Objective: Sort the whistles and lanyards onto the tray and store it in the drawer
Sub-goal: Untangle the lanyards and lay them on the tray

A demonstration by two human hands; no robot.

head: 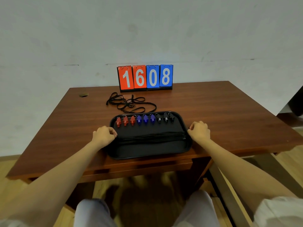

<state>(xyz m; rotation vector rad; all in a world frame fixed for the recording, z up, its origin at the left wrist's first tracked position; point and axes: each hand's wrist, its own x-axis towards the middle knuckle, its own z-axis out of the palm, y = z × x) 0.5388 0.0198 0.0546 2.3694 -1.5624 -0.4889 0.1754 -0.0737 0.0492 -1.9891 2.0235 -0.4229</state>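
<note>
The black tray (147,151) sits at the near edge of the worktop (213,108). The left hand (104,136) and right hand (199,131) each have their grip curled on a side rim. Nine whistles (146,119) line its far side, lanyards (152,136) lie across its middle, and tangled cords (129,104) lie just behind it.

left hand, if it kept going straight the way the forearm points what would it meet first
The left hand sits at the tray's left rim. Carried on forward and right, it would probably reach the leftmost red whistle first, though its height over the tray is unclear.
</note>
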